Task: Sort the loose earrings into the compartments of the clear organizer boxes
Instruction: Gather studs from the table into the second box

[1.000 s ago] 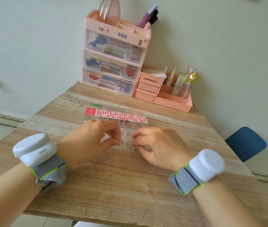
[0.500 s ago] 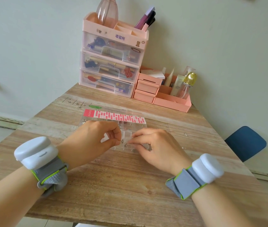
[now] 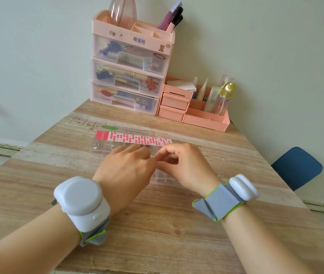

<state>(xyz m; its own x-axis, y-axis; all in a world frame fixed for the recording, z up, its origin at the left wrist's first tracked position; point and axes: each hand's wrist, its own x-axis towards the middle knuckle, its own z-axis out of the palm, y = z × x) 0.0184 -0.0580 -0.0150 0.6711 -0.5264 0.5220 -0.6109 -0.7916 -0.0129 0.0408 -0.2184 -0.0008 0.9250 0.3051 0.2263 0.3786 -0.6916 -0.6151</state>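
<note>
My two hands meet above the clear box (image 3: pixel 105 149), which lies near the middle of the desk (image 3: pixel 157 224), its long axis running from the left edge toward the right edge. My left hand (image 3: pixel 125 171) has the fingers curled, and my right hand (image 3: pixel 184 165) also; thumb and forefinger of each come together at one point between the hands. I think a small earring is pinched there, but it is too small to see, so I cannot tell which hand really holds it, or if both do.

The compartments lie directly under and just beyond my fingertips, so the coming move is, in my judgement, only a short lowering into one cell. Both hands are about equally near to the box; the left is nearer to its left end.

The box is transparent, with small square cells. A pink label strip (image 3: pixel 137 138) crosses its far side. In the cells at the left end some small silver earrings (image 3: pixel 102 146) already lie. A part of the box shows also between my wrists, near the front. One tiny loose metal piece (image 3: pixel 222 159) lies on the desk toward the right edge, well apart from the box.
</note>
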